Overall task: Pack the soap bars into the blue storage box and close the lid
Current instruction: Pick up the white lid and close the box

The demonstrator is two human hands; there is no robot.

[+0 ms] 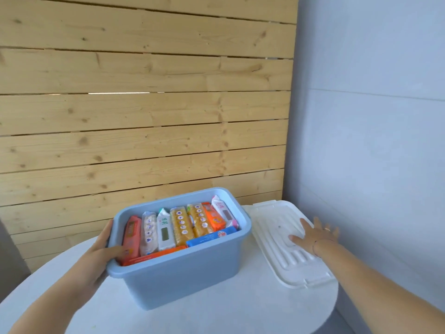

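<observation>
Both forearms reached over the white tabletop (216, 314): the left hand (101, 256) wrapped the blue storage box (183, 273) at its left rim, while the right hand (317, 233) lay flat, fingers spread, on the white lid (284, 251) just right of the box, its grip wide and not yet holding anything. Soap bars (180, 227) filled the box, and some seemed to stand near rim height, so the lid could fail to seat, or slip from an open palm.
</observation>
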